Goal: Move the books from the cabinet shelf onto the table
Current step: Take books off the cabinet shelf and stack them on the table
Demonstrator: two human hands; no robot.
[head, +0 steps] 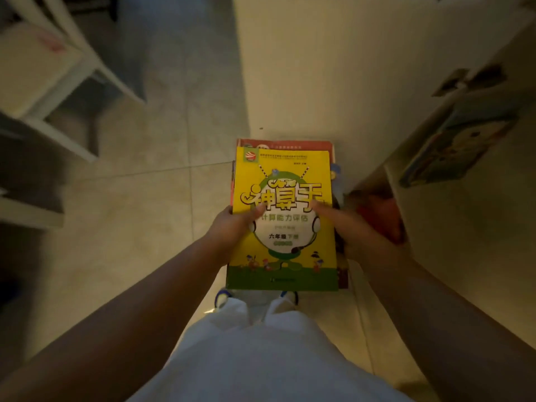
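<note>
Over the tiled floor (139, 198), beside a white cabinet (333, 68), a stack of books (285, 216) is held flat at waist height. Its top yellow workbook (290, 256) reads "神算手", "计算能力评估" and "六年级 下册"; a red book (301, 145) peeks out beneath. Left hand (232, 224) and right hand (356, 233) grip opposite edges, thumbs pressed onto the cover.

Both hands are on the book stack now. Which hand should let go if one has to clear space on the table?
Probably the left hand: only its thumb shows on the yellow book, while the right hand wraps the stack's side.
</note>
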